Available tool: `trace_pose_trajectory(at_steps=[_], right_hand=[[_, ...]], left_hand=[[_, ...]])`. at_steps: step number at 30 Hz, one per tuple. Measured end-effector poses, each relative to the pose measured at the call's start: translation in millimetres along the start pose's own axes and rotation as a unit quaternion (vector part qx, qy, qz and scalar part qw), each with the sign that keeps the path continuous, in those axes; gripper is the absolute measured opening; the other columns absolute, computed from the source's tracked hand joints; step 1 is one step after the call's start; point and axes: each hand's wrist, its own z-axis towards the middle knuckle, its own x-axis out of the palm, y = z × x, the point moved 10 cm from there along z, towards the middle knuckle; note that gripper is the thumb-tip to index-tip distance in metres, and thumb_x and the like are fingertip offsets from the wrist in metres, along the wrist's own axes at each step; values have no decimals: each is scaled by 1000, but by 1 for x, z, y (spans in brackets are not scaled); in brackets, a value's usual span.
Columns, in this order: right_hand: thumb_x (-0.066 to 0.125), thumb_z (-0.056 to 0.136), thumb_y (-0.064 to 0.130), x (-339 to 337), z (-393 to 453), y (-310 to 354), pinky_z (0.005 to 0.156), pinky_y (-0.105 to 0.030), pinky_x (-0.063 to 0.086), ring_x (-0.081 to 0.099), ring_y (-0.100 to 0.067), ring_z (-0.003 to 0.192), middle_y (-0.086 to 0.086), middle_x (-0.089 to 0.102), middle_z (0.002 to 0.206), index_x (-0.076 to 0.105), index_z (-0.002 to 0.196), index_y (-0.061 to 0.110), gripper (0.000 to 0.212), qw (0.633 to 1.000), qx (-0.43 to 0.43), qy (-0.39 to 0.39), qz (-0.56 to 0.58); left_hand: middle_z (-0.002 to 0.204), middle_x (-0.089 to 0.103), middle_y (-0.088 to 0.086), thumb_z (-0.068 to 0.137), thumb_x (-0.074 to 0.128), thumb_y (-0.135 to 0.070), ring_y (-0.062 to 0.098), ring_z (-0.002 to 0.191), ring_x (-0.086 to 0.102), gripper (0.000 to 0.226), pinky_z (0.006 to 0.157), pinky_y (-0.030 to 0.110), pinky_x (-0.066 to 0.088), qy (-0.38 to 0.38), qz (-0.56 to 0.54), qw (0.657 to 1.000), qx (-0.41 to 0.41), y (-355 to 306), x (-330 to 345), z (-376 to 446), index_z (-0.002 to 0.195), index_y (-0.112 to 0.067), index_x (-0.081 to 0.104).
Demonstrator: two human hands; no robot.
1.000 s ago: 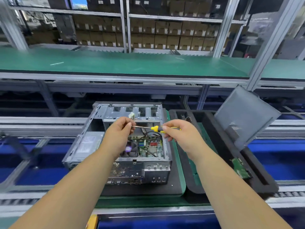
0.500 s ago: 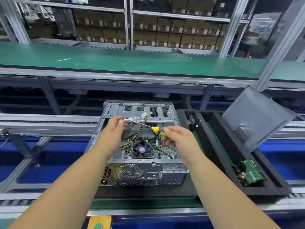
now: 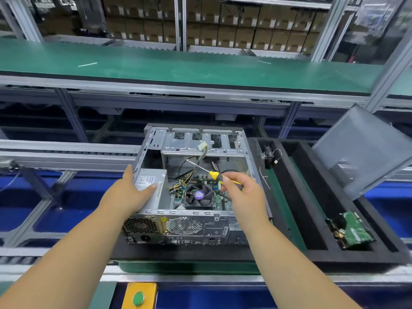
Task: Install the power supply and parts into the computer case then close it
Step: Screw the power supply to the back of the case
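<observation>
The left hand (image 3: 130, 192) lies flat with straight fingers, thumb on the labelled top of the power supply (image 3: 153, 188), a matt grey steel box seated in the 9 o'clock corner of the computer case (image 3: 189, 228). Half a second ago that hand was pinching the screwdriver's tip over the middle of the case; it has since dropped onto the power supply. The case is an open, stamped sheet-metal shell with honeycomb vents on its near face, resting on a black foam mat. Inside, a dark round CPU fan (image 3: 199, 195) sits on the green motherboard, with bundled yellow and black cables (image 3: 196, 166) rising toward 12 o'clock. The right hand (image 3: 239, 188) pinches the yellow-and-black handle of the screwdriver (image 3: 208, 171), its thin bright shaft pointing to 10 o'clock above the board. At 3 o'clock, a black foam tray (image 3: 312, 255) holds a green circuit board (image 3: 354, 230); a grey perforated side panel (image 3: 365, 150) leans tilted against it.
</observation>
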Motion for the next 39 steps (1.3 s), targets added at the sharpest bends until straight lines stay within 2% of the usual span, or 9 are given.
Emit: trace_pose_trajectory(at_steps=[7,11,17,21,25,28,33,36,39], right_hand=[[60,94,31,-9,15,-2,69,-16,48,66,0,84,17,71,84,69,94,39,12,999,-26,-3,-20],[61,93,31,-24,36,-6,70,-23,49,67,-2,83,18,71,85,70,94,39,12,999,-15,-20,-23],[61,94,33,-47,69,-9,57,-19,46,62,-1,69,13,71,79,72,96,38,12,998,-12,-35,-50],[62,94,29,-63,81,-9,61,-20,41,55,4,60,9,71,76,74,96,33,13,998,2,-61,-23],[63,93,30,-76,68,-7,64,-15,44,58,6,66,13,70,75,76,96,33,15,995,7,-94,17],[64,93,28,-75,46,-10,70,-21,45,58,3,69,11,72,75,77,93,34,15,993,24,-110,38],[64,93,28,-49,0,-25,64,-21,41,48,-5,58,3,74,78,78,90,25,14,984,94,-106,108],[64,93,28,-28,-22,-36,62,-24,39,46,-11,61,-2,77,89,78,92,21,16,974,148,-80,152],[62,94,25,-5,-41,-43,57,-23,39,48,-10,57,-5,77,92,74,100,17,15,963,181,-42,195]], left_hand=[[137,48,12,82,48,-70,31,123,49,88,84,37,41,12,3,1000,14,-16,11,-2,153,-41,6],[139,44,13,83,48,-69,31,119,51,86,77,34,39,2,-13,1000,1,-32,19,-4,153,-40,5],[147,37,16,86,48,-66,35,127,47,86,92,41,45,-7,-24,1000,-17,-61,28,2,154,-36,5],[146,37,19,87,49,-65,37,126,47,86,94,42,44,-10,-33,999,-16,-78,33,9,154,-32,7],[146,36,19,87,49,-65,37,125,46,86,92,42,45,-5,-43,999,-11,-85,38,17,154,-31,8],[148,32,19,86,51,-63,38,129,42,85,96,44,43,-1,-69,998,-4,-83,38,17,154,-31,11],[155,24,8,93,53,-43,29,144,13,60,116,46,20,-72,-120,984,109,-93,17,0,148,-28,35],[150,37,9,94,56,-23,31,141,22,44,118,41,15,-110,-66,955,267,-114,8,-27,138,-19,52],[146,44,3,93,56,-18,27,137,33,39,115,38,23,-68,-47,940,331,-117,20,-47,131,-19,58]])
